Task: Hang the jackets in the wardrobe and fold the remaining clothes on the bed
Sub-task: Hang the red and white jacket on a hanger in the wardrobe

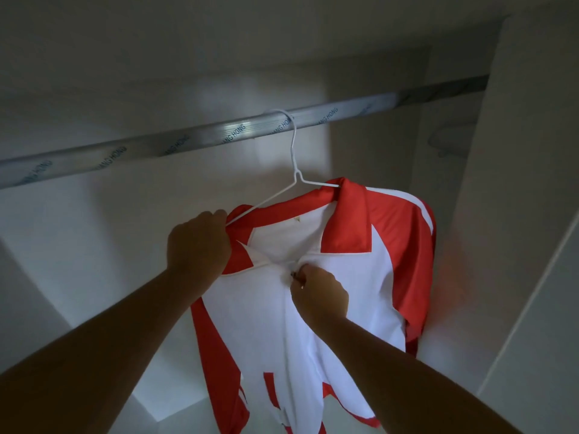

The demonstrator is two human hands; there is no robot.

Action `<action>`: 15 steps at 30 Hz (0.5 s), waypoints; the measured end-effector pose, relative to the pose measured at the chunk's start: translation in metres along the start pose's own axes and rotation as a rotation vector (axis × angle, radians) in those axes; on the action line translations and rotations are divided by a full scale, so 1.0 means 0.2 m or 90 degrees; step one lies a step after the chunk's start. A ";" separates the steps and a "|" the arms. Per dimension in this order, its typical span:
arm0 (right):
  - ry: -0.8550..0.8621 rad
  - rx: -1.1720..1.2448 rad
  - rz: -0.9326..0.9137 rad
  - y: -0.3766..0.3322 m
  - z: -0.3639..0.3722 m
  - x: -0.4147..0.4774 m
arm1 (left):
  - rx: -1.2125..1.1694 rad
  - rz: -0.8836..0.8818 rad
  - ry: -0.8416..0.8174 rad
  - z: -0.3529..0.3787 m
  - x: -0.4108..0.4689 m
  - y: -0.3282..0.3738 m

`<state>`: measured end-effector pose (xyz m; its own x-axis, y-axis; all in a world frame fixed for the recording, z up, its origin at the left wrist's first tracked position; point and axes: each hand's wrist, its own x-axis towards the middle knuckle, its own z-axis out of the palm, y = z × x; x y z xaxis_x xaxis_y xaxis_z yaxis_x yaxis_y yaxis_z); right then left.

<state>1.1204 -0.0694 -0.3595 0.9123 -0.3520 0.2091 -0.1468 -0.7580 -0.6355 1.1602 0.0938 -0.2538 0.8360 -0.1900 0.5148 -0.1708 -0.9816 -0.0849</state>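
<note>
A red and white jacket (354,296) hangs on a white wire hanger (294,170) whose hook sits over the metal wardrobe rail (200,136). My left hand (197,242) grips the jacket's left shoulder and collar, together with the hanger's arm. My right hand (319,292) pinches the small zipper pull at the jacket's front, just below the collar. The lower part of the jacket runs out of view at the bottom.
The wardrobe's white back wall (94,230) lies behind the jacket, with a side panel (526,183) at the right. The rail runs bare to the left and right of the hanger. A white shelf edge (163,399) shows below.
</note>
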 end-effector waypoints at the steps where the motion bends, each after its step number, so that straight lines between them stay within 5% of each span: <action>1: -0.027 -0.007 -0.016 0.01 -0.02 -0.01 | -0.015 -0.003 -0.004 0.00 0.00 0.01; 4: -0.181 0.019 -0.042 0.04 -0.10 -0.02 | -0.096 -0.032 0.029 0.03 -0.06 -0.01; 7: -0.338 0.260 0.028 0.02 -0.24 -0.01 | -0.052 -0.002 0.110 0.14 -0.28 -0.04; 11: -0.432 0.379 0.118 -0.03 -0.38 -0.03 | -0.158 0.053 -0.060 0.30 -0.52 0.12; 15: -0.455 0.437 0.156 -0.09 -0.43 -0.06 | -0.265 0.052 -0.046 0.32 -0.46 0.34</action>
<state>1.0793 -0.0989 -0.2873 0.9345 0.1256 -0.3332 -0.3139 -0.1511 -0.9374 1.1046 0.0427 -0.3623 0.8428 -0.2818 0.4585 -0.4211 -0.8758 0.2358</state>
